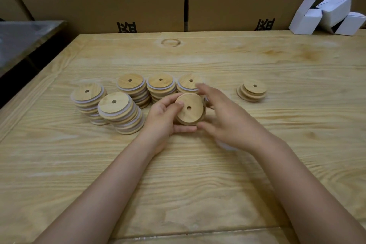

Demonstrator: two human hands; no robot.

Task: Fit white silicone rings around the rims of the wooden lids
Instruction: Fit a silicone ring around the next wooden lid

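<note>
My left hand (164, 117) pinching a wooden lid (190, 108), thumb on top, my right hand (223, 117) blurred, fingers loosely spread beside it

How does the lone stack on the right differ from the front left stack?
The front left stack is tall; the right stack is low. White rings show in the front left stack, none in the right stack. Both hold round wooden lids with a centre hole.
</note>
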